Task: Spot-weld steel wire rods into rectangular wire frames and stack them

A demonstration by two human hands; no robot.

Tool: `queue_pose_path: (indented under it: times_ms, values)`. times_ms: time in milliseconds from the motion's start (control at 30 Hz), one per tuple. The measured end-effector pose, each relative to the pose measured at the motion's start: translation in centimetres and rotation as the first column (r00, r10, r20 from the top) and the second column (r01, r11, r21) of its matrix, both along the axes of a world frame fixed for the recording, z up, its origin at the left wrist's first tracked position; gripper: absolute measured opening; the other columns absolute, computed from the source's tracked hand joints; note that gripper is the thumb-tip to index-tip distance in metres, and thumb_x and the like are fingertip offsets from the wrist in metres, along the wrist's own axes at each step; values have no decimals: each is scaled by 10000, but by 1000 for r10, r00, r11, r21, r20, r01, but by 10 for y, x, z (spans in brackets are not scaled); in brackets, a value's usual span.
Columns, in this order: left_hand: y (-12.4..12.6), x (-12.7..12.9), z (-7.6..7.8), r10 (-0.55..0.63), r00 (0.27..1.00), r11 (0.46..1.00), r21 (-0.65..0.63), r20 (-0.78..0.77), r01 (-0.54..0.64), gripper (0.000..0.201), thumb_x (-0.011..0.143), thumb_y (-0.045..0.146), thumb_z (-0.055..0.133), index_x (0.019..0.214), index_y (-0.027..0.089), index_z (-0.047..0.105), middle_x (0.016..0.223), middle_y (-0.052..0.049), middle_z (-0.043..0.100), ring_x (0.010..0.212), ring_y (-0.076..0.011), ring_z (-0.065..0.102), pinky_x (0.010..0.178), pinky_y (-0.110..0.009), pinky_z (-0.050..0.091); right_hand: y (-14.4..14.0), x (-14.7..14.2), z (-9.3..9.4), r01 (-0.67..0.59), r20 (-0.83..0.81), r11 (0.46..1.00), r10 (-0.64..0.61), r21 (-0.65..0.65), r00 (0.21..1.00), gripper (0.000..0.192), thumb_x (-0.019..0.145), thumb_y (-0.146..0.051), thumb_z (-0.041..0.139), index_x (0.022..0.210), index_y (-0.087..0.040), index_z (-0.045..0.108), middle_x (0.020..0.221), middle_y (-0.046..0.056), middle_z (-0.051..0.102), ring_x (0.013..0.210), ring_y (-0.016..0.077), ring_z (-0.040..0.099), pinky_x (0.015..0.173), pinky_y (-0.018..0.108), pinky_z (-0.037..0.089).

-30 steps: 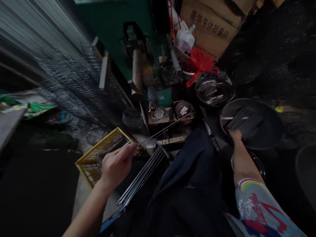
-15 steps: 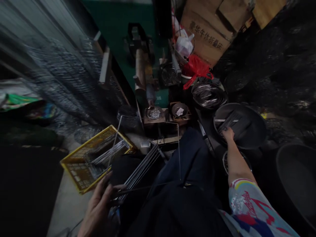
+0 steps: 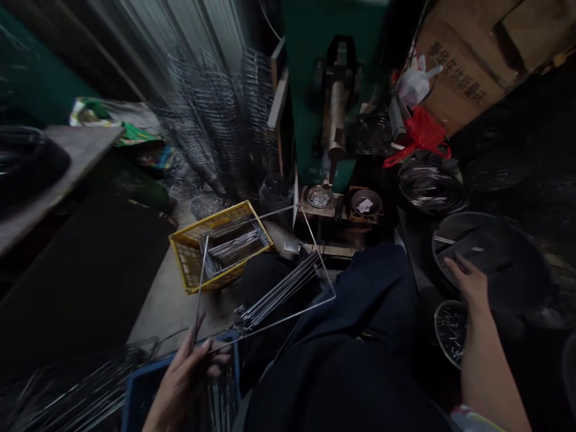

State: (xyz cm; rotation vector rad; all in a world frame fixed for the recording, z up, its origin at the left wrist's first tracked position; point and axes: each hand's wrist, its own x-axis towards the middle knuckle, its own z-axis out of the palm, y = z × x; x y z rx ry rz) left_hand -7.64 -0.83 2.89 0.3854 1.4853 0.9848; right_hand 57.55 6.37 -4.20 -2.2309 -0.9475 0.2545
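Note:
My left hand is closed on one corner of a thin bent metal wire frame, four-sided, that stretches out over my lap. A bundle of straight-looking wires lies across my legs behind that frame. On the right, my right hand hangs at the near left side of a wide dark round pan. Its thumb and fingers are drawn together around something dark and small that I cannot make out. Dark flat pieces and a pale strip lie in the pan.
A yellow crate of wire frames stands at left, a blue crate below it. Ahead is a green machine with two small dishes before it. A bowl of small metal parts sits beside my right forearm. Wire racks stack behind.
The view has swung left, so things sit further right. My right hand has drawn back toward the pan's near edge. The wire frame in my left hand has turned, its outline showing wider.

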Motion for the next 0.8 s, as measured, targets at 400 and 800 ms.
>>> queue_pose_path:
  times_ms: [400,800]
  values:
    - [22,68,2,-299,932,949,165,205,269,1010,796,330,708,1528,341,12,750,-74,716,623,-228,687,457,-221,495,-49,-164,157,-796,43,598,796,95,604,637,779,-406,730,1365,-241,539,1366,84,559,1279,297,497,1096,458,388]
    - [36,107,0,-437,862,897,192,258,397,1035,845,352,664,1519,290,-119,821,-118,728,710,-254,708,533,-251,503,-18,-257,92,-972,104,230,969,-56,223,712,819,-399,698,1453,-246,412,1411,82,514,1341,250,427,1071,423,409]
